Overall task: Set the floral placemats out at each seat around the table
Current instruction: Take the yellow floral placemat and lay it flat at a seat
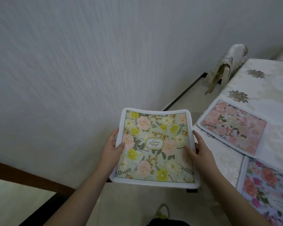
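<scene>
Here both hands, left (pixel 112 146) and right (pixel 201 151), grip the yellow-flowered placemat (pixel 155 149) by its edges.

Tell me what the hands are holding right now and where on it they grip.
Both hands hold the green and yellow floral placemat in the air: the left hand grips its left edge, the right hand its right edge, thumbs on the printed face.

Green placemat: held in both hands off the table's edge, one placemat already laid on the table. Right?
Not quite. The head view shows two already laid on the table: a pink placemat and a blue placemat. The green placemat is indeed held by left hand and right hand.
</scene>
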Motion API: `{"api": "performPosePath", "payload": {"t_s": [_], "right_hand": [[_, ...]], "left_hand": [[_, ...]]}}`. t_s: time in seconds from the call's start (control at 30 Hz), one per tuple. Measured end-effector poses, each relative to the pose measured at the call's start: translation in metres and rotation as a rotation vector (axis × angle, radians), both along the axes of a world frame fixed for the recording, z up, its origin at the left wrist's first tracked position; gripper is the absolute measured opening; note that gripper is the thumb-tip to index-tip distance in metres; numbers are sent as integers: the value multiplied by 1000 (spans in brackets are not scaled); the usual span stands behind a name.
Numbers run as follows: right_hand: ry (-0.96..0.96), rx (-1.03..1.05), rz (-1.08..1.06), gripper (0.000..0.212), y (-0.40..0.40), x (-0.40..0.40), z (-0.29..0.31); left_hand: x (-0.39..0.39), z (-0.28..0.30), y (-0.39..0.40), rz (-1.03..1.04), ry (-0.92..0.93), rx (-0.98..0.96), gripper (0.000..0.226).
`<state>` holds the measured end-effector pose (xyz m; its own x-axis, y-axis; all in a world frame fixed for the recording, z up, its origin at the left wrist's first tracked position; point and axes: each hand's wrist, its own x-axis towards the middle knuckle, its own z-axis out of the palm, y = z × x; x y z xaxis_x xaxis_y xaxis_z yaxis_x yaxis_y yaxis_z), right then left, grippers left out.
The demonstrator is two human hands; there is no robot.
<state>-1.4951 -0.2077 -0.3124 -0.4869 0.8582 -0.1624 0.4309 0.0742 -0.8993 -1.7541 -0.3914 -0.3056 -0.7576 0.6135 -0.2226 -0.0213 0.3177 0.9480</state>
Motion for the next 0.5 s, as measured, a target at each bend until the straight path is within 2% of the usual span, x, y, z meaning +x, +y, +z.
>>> {"api": "performPosePath", "payload": {"t_s": [0.3, 0.5], "right_hand": [[-38, 48, 16, 64, 83, -35, 16], [-17, 91, -30, 63, 123, -65, 31]], "left_hand": [[-33, 24, 78, -20, 8, 7, 55], [-86, 41, 127, -152, 31, 2, 61]]}}
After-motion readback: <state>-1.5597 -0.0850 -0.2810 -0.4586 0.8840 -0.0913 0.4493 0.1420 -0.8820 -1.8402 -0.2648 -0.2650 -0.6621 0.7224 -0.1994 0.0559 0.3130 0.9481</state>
